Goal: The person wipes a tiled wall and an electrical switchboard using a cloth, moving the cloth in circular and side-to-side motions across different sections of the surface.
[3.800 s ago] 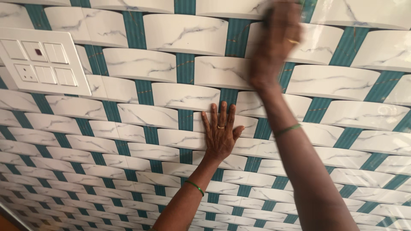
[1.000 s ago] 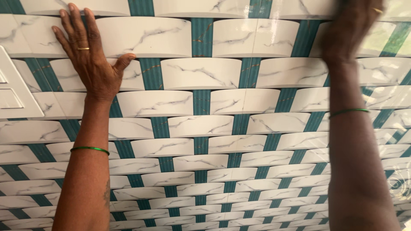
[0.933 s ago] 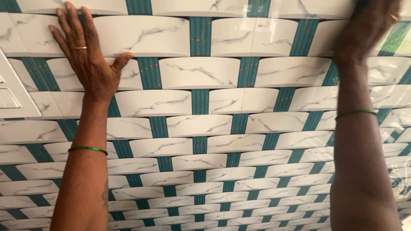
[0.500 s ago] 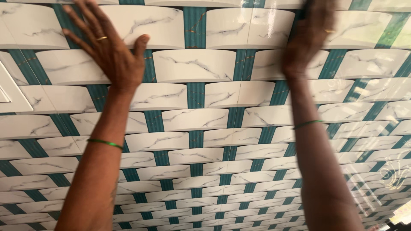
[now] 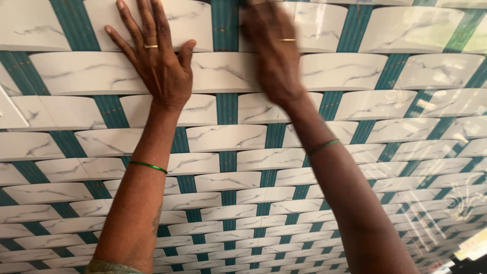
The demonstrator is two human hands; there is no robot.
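A wall [image 5: 385, 127] covered in glossy white marble-look curved tiles with teal strips fills the view. My left hand [image 5: 157, 66] lies flat against it at the upper left, fingers spread, a gold ring on one finger and a green bangle on the wrist. My right hand [image 5: 274, 56] is blurred in motion just to its right, pressed or sweeping on the tiles near the top centre, with a ring and a green bangle too. Whether it holds anything I cannot make out.
A white switch plate [image 5: 9, 109] shows at the left edge. Bright window reflections gleam on the tiles [image 5: 456, 203] at the lower right.
My right hand has swept leftward across the tiles, from the upper right to beside my left hand. My left hand has shifted right and stayed flat. The switch plate has slid almost out of view.
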